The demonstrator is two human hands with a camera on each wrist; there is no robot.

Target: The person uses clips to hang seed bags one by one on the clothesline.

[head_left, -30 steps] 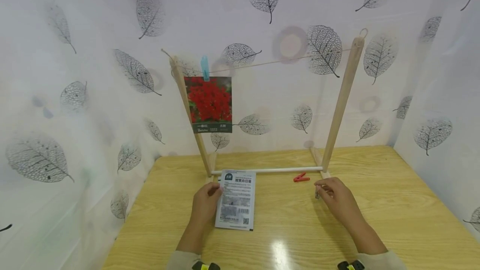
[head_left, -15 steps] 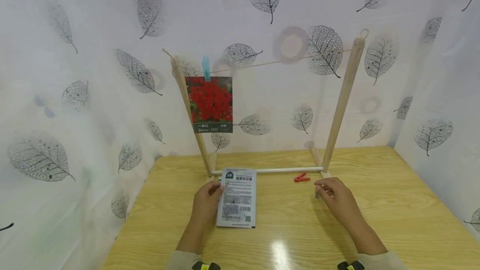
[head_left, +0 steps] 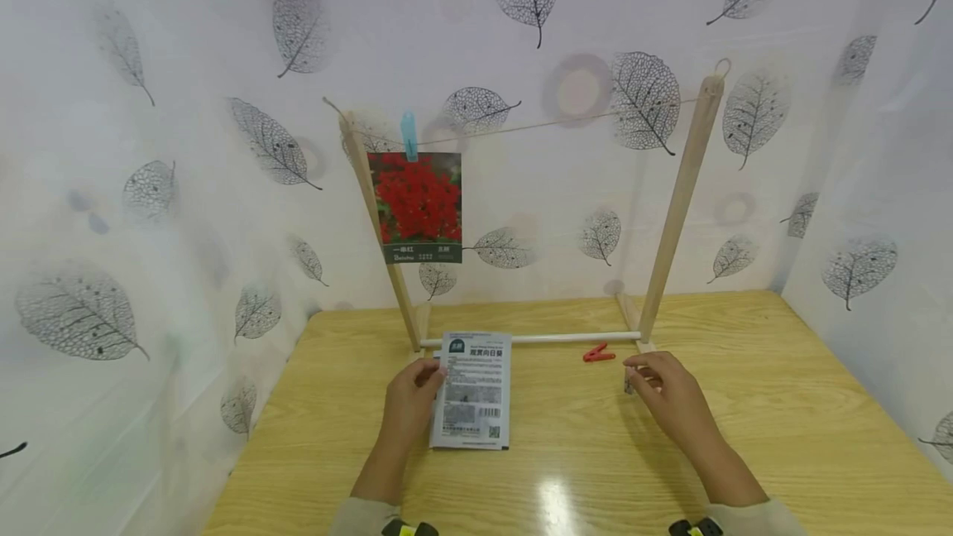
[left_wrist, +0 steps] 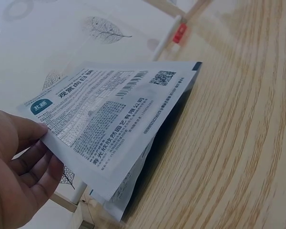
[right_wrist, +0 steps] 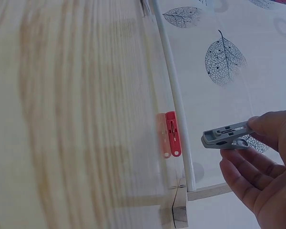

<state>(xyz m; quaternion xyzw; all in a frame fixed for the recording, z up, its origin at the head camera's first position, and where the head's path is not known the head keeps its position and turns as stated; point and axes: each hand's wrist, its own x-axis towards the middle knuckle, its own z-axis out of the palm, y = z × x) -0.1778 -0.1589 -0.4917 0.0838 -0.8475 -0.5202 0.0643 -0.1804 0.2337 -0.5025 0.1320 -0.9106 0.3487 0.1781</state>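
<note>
My left hand pinches the left edge of a white seed packet, thumb on its printed back. The packet is tilted up off the table, and in the left wrist view a second packet shows from under it, mostly hidden. Between the thumb and fingers of my right hand is a grey clothespin, held in the air over the right part of the table. A red clothespin lies on the wood between the hands, near the white rod.
A wooden frame, with a right post and a white rod low down, stands behind the hands. From its string a red-flower seed packet hangs by a blue clothespin. A leaf-patterned curtain surrounds the table.
The packet in my left hand has risen and shifted slightly right, its lower edge lifting. My right hand with the grey clothespin has stayed nearly still.
</note>
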